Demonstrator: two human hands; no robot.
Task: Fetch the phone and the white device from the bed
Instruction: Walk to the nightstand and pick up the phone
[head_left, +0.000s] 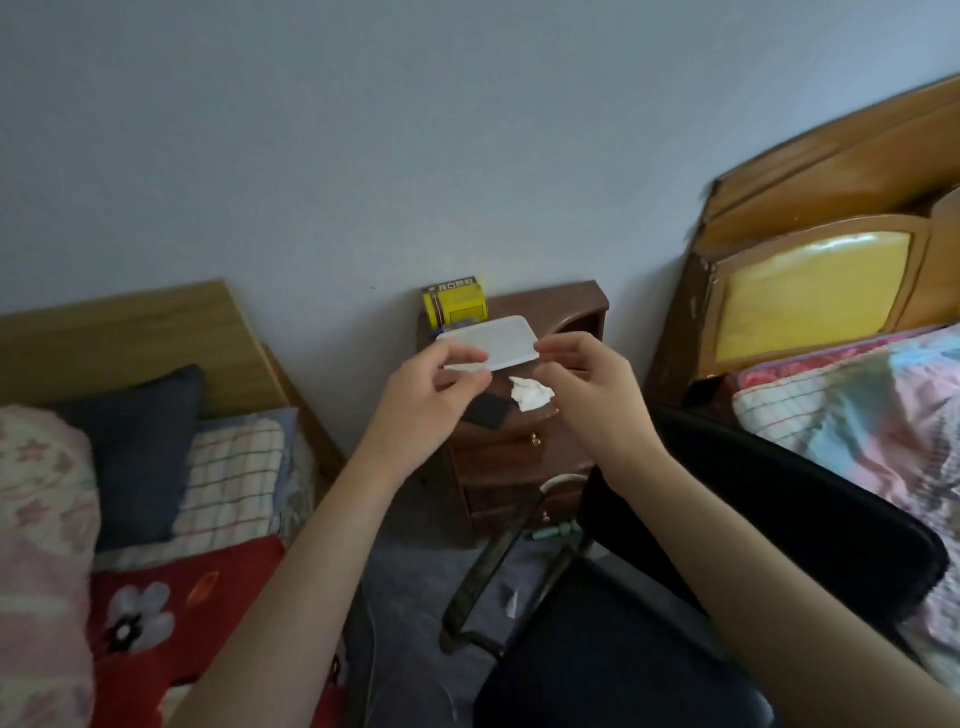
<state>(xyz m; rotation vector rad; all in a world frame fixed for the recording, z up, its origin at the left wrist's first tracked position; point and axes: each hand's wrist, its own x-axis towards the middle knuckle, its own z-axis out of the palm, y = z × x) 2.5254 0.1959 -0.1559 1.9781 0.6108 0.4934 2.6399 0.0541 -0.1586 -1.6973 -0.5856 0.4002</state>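
Both hands, left hand (434, 384) and right hand (582, 382), pinch the flat white rounded-rectangle device (491, 342) at its ends above the dark wooden nightstand (511, 447) at twelve o'clock, so I judge the device fetched, the phone next, perhaps that black slab (485, 413).

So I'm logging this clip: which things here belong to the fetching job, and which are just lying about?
Job: white device, held by left hand and right hand.

Lying about: yellow box, crumpled tissue, black item, nightstand, chair.
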